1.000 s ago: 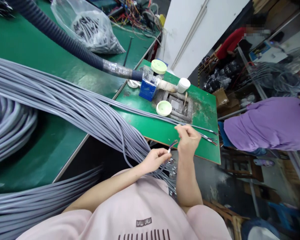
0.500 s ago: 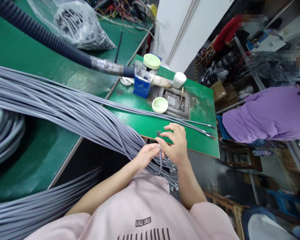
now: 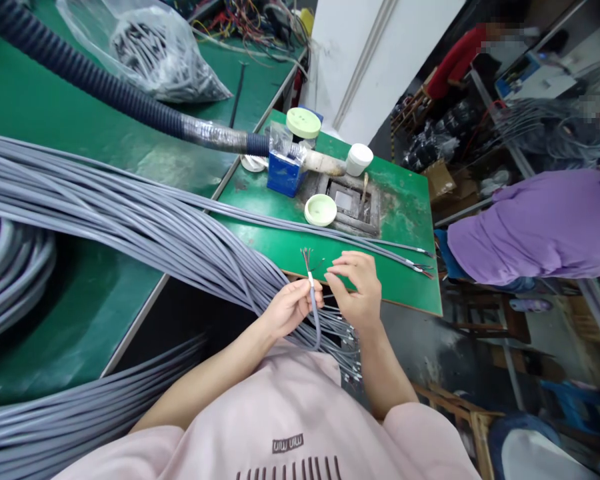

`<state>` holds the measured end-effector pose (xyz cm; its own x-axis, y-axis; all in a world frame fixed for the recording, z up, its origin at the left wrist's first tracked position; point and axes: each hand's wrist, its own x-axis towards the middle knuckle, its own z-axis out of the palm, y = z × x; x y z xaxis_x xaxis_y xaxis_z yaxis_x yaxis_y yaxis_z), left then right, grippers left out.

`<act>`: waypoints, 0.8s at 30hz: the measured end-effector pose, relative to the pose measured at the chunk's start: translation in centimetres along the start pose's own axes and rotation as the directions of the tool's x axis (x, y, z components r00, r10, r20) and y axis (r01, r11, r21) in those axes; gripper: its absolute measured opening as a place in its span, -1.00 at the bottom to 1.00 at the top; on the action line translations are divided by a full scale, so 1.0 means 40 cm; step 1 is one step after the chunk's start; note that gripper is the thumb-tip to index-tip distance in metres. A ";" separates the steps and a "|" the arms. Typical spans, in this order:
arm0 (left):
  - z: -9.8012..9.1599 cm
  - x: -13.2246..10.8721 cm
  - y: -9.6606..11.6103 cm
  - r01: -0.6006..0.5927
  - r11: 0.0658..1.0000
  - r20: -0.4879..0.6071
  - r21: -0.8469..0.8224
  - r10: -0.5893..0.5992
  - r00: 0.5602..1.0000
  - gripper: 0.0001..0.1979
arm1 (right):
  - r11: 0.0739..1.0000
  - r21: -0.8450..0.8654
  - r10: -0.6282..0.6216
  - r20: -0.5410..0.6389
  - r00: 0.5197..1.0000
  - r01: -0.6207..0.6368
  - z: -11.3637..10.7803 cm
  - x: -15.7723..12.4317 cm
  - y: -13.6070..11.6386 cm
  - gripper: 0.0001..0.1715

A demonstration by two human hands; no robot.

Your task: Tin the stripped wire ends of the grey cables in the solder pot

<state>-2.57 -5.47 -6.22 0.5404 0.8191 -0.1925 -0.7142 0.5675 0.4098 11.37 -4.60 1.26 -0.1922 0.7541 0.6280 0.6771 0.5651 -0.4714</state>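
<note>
Just changed: the stripped end of a grey sheathed cable (image 3: 314,320), now raised almost upright above the left hand (image 3: 293,309), a little further left than half a second ago and clear of the other hand. At its tip, a short white sleeve (image 3: 310,282), and above that a small loose fan of thin wires (image 3: 307,257) in red, blue and other colours, spread apart and touching nothing. Position of the whole end: in the air over the near edge of the green workbench (image 3: 405,160), just between both hands.

Left thumb and forefinger pressed together in a pinch on the grey sheath, right under the white sleeve; the other fingers curled behind, partly hidden. Left forearm coming in low from the lower left, wrist bent slightly upward.

Right hand (image 3: 355,290) no longer close at the wires: fingers open, gently curved and a little spread, pinching nothing, with the fingertips just beside the fan. Right forearm almost upright in the view, elbow near the body.

Around the hands, a thick bundle of grey cables (image 3: 130,207) running across the bench, and further cable ends (image 3: 420,269) lying on the green top, near its far corner.
</note>
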 end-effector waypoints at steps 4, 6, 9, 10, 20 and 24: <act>-0.001 0.004 0.014 -0.028 0.997 -0.011 -0.070 0.027 1.000 -0.76 | 0.979 0.046 -0.205 0.220 0.954 0.199 -0.017 -0.034 0.021 -0.68; 0.004 0.006 0.017 -0.029 0.996 -0.024 -0.081 0.027 0.999 -0.77 | 0.959 0.044 -0.281 0.317 0.906 0.282 -0.012 -0.050 0.030 -0.60; 0.021 0.007 0.021 -0.025 0.999 -0.028 -0.030 0.024 0.999 -0.72 | 0.932 -0.017 -0.337 0.333 0.881 0.363 -0.001 -0.058 0.038 -0.59; 0.028 0.005 0.024 -0.034 0.999 -0.022 0.010 0.034 0.999 -0.69 | 0.926 -0.034 -0.347 0.310 0.885 0.375 0.000 -0.054 0.041 -0.60; 0.042 -0.076 0.139 -0.648 0.128 0.351 0.751 0.754 0.556 -0.81 | 0.999 -0.030 -0.031 -0.263 0.964 0.024 -0.067 0.119 0.136 -0.79; -0.018 -0.044 0.185 -0.568 -0.210 0.427 0.796 0.860 0.280 -0.85 | 0.998 -0.025 0.051 -0.243 0.969 -0.059 -0.058 0.181 0.169 -0.77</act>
<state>-9.11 -2.65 -3.50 -0.2729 0.6818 0.6787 0.1970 -0.6509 0.7331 16.23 3.91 4.07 0.0213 0.6780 0.7348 0.7052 0.5108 -0.4917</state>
